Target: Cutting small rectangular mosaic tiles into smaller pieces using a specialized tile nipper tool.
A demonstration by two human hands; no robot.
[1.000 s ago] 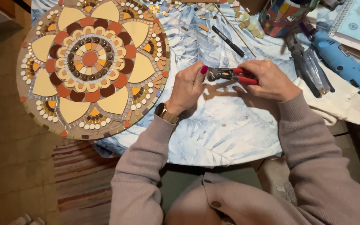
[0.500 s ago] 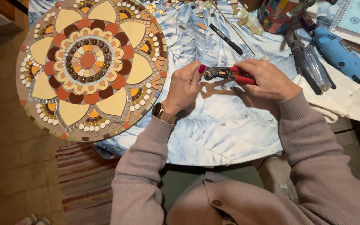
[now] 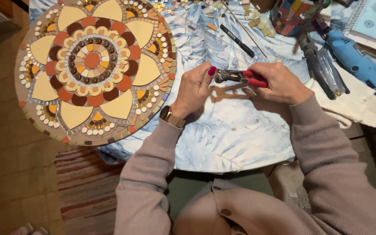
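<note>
red-handled steel nippers (image 3: 240,77) sit clamped in the right hand (image 3: 279,82); left hand (image 3: 196,89) pinches something unseen at the jaws, best held steady.

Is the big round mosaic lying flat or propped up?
Flat: the round orange-and-cream mosaic panel lies face-up on the blue leaf-print tablecloth, overhanging its left edge.

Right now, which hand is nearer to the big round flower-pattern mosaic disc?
Left. The left hand sits just right of the round flower-pattern mosaic disc, close to its rim, at the nipper's jaws. The right hand is farther right, gripping the red-handled tile nippers.
</note>
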